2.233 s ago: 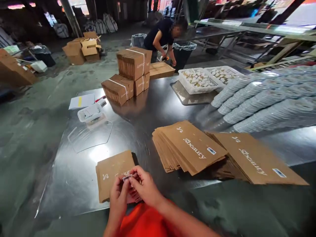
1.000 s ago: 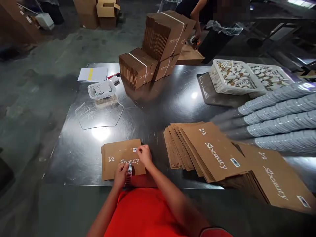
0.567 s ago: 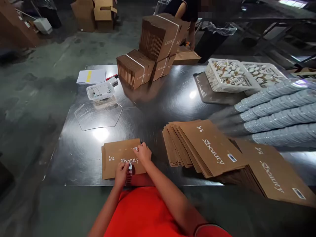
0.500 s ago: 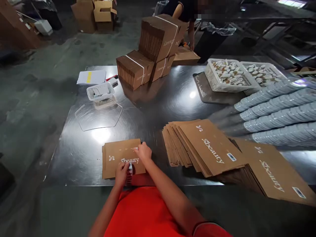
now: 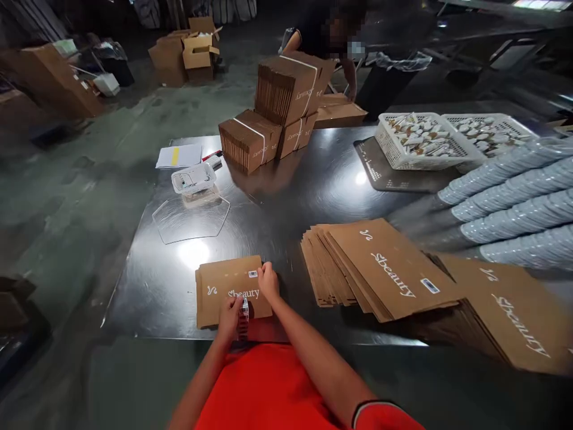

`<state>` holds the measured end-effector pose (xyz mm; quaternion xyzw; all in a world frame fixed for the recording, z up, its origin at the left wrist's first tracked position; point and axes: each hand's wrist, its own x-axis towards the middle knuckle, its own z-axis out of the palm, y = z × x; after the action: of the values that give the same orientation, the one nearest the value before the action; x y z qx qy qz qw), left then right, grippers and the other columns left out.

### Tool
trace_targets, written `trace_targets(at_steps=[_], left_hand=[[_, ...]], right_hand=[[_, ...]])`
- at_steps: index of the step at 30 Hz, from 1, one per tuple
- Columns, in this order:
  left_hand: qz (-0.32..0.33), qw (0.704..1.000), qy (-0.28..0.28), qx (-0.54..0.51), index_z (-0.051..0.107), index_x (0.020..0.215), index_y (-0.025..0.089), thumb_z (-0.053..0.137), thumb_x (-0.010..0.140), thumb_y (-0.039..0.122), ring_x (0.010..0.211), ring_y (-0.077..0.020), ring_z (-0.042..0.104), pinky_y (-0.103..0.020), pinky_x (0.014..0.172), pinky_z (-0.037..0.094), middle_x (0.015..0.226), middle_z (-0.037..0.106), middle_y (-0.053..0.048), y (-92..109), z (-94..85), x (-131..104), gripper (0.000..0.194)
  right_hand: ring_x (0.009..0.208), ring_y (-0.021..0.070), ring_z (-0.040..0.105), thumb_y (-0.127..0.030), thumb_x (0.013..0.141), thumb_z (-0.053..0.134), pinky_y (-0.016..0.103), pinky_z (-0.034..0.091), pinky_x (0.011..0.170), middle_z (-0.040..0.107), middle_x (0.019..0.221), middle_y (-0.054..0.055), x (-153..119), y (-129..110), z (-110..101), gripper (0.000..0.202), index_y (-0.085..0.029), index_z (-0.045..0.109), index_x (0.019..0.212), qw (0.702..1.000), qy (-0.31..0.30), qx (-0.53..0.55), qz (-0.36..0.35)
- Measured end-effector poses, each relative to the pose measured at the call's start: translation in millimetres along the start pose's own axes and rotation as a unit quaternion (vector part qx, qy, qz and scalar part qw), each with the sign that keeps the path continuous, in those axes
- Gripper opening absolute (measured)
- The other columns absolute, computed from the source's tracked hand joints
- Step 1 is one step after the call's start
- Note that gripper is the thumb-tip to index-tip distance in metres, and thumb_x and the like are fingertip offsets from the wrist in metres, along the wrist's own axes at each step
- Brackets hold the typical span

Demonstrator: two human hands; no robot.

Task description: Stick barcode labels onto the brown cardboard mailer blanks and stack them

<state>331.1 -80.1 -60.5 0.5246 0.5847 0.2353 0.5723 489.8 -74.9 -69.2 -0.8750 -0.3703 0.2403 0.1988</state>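
Observation:
Flat brown cardboard boxes [image 5: 233, 278] printed "beauty" lie in a small pile at the table's front edge. A small white sticker [image 5: 253, 274] sits on the top one, near its far right corner. My left hand [image 5: 230, 313] pinches a strip of barcode stickers [image 5: 243, 316], which hangs over the pile's near edge. Just right of the sticker, my right hand [image 5: 268, 280] is closed at the right edge of the top flat cardboard box, thumb on top; its other fingertips are partly hidden. To the right, a fanned stack of flat boxes [image 5: 380, 260] carries a similar sticker.
Another flat-box stack [image 5: 514, 304] lies further right, below long rows of grey nested cups [image 5: 514, 203]. White baskets of small tubes [image 5: 403, 155] stand behind. Strapped box bundles [image 5: 250, 140], a white plastic tray [image 5: 192, 179] and papers [image 5: 179, 156] are at the back. A co-worker [image 5: 322, 36] bends beyond.
The sticker that was at my right fingertips now lies on the top box. My right hand has moved off it to the box's right edge. The whole view has shifted slightly.

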Motion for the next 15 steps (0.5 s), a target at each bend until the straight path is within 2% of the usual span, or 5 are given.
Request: trace_targets(at_steps=[5, 9, 11, 13, 15], left_hand=[[0.002, 1.0, -0.02, 0.015, 0.051, 0.05, 0.018, 0.055, 0.061, 0.073, 0.06, -0.0164, 0.05, -0.03, 0.062, 0.042, 0.055, 0.05, -0.001, 0, -1.5, 2, 0.056], [0.018, 0.999, -0.027, 0.04, 0.066, 0.065, 0.016, 0.052, 0.064, 0.074, 0.073, -0.025, 0.062, -0.038, 0.072, 0.049, 0.071, 0.066, -0.008, 5, -17.5, -4, 0.059], [0.034, 0.997, 0.023, 0.064, 0.067, 0.073, 0.018, 0.048, 0.067, 0.073, 0.09, -0.0303, 0.063, -0.042, 0.08, 0.049, 0.084, 0.07, -0.011, 7, -35.1, -4, 0.059], [0.047, 0.99, 0.092, 0.098, 0.066, 0.076, 0.022, 0.049, 0.067, 0.071, 0.104, -0.0332, 0.06, -0.044, 0.084, 0.048, 0.096, 0.069, -0.013, 7, -54.1, 1, 0.053], [0.078, 0.979, 0.115, 0.147, 0.064, 0.067, 0.024, 0.05, 0.065, 0.071, 0.095, -0.0329, 0.064, -0.043, 0.076, 0.051, 0.082, 0.069, -0.011, 6, -67.8, 8, 0.049]], right_hand=[[0.086, 0.0189, 0.061, -0.037, 0.089, 0.048, 0.024, 0.033, 0.062, 0.064, 0.101, 0.009, -10, -7, 5, 0.03, -0.015, 0.047, 0.11, 0.999, 0.022, 0.024, 0.031], [0.081, 0.0166, 0.062, -0.029, 0.089, 0.044, 0.023, 0.034, 0.059, 0.065, 0.093, 0.005, -5, -7, -5, 0.017, -0.019, 0.054, 0.099, 0.997, 0.0, 0.039, 0.07], [0.076, 0.0155, 0.063, -0.024, 0.088, 0.044, 0.022, 0.036, 0.059, 0.065, 0.087, 0.003, -4, -5, -12, 0.015, -0.02, 0.056, 0.096, 0.996, 0.01, 0.055, 0.075], [0.082, 0.0169, 0.064, -0.024, 0.087, 0.048, 0.024, 0.04, 0.064, 0.065, 0.094, 0.006, -7, -3, -15, 0.017, -0.02, 0.057, 0.1, 0.995, 0.034, 0.06, 0.068], [0.092, 0.0214, 0.063, -0.027, 0.085, 0.052, 0.028, 0.044, 0.072, 0.063, 0.104, 0.01, -14, -2, -15, 0.022, -0.019, 0.058, 0.104, 0.996, 0.042, 0.046, 0.06]])
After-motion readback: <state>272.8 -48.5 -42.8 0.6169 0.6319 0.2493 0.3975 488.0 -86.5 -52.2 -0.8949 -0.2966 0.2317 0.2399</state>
